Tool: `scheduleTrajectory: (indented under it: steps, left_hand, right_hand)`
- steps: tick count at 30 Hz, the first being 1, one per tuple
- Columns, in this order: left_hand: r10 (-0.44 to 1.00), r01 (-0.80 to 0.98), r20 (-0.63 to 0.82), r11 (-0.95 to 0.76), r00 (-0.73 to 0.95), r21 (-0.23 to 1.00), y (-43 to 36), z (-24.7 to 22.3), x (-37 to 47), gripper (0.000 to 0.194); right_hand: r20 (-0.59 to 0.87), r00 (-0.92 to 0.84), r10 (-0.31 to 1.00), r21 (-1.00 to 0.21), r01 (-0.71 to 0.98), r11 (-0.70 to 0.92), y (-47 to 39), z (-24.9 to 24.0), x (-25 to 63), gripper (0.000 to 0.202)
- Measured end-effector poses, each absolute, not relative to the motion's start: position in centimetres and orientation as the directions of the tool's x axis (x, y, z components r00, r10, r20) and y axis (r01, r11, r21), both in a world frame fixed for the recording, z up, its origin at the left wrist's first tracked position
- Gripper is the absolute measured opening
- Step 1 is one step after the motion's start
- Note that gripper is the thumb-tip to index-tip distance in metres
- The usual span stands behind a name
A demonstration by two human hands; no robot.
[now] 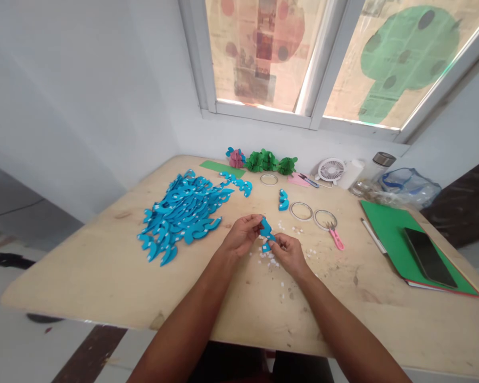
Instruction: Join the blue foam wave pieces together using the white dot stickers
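Between my two hands is a blue paper cutout (265,229) with scalloped edges and a small white square near its lower end. My left hand (243,235) pinches its upper left part, fingers closed. Lower down on its right side, my right hand (289,252) grips the same piece between thumb and fingers. Small white paper bits (271,260) lie scattered on the table under and around the hands. To the left spreads a large pile of similar blue cutouts (183,210), many with white squares. One more blue cutout (283,200) lies apart, beyond my right hand.
Rolls of tape (301,211) and pink-handled snips (336,238) lie to the right. A phone (429,258) rests on a green folder (387,223). Along the wall stand green paper figures (268,160), a small fan (331,170) and a bottle (377,167).
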State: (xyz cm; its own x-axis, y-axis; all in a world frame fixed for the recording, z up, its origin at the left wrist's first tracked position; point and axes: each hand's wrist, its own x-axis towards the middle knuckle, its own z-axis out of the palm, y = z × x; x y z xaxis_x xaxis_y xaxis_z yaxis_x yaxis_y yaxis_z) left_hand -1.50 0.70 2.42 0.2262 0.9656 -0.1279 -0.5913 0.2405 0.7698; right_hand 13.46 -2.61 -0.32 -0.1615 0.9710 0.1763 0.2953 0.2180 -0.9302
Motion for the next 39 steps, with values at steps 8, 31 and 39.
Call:
scheduleTrajectory:
  steps: [8, 31, 39]
  left_hand:
    - [0.945, -0.599, -0.118, 0.286, 0.305, 0.748, 0.7, 2.3, -1.6, 0.028]
    - [0.989, -0.172, -0.086, 0.106, 0.117, 0.979, -0.4, 2.1, 0.6, 0.018]
    - [0.944, 0.182, 0.318, -0.299, -0.087, 0.937, -0.7, 1.6, 1.0, 0.022]
  right_hand:
    - [0.116, -0.115, 0.987, -0.966, 0.219, 0.139, -2.3, -0.9, 13.6, 0.029]
    - [0.102, -0.028, 0.994, -0.993, 0.05, 0.103, -1.6, -1.0, 14.2, 0.029]
    - [0.091, 0.034, 0.995, -0.994, 0.055, 0.089, -1.5, -1.1, 14.2, 0.028]
